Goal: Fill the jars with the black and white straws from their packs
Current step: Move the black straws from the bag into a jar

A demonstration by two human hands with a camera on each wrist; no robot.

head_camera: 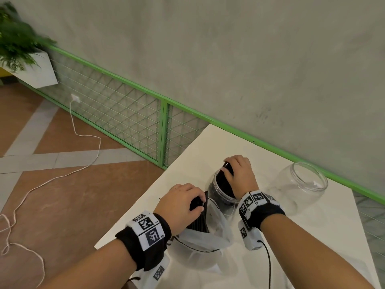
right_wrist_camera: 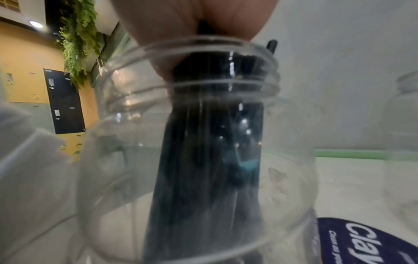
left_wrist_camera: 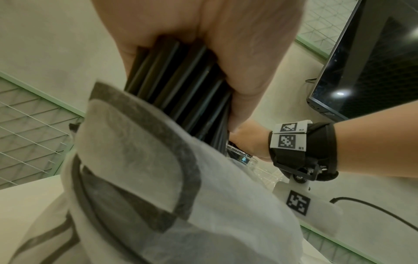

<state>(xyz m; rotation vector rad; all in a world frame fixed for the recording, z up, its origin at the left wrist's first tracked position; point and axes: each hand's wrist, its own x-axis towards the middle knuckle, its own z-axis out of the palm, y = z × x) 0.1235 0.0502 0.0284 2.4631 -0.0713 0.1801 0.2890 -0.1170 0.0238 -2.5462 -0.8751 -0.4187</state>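
Black plastic straws (head_camera: pixel 226 182) go into the clear glass jar (head_camera: pixel 224 197), right hand (head_camera: pixel 239 174) gripping them; left hand (head_camera: pixel 183 200) clasps another bundle (left_wrist_camera: pixel 181 85), likely readying it.

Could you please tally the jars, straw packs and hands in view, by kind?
Jars: 2, one holding black straws, one empty
Packs: 1
Hands: 2, left, right
Total: 5

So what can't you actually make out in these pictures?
- White straws: none in any view.
- Pack contents: head view, the white wrapper and left hand cover them.
- Straw count in the jar: right wrist view, blurred.
- Second jar: right wrist view, cut by the edge.
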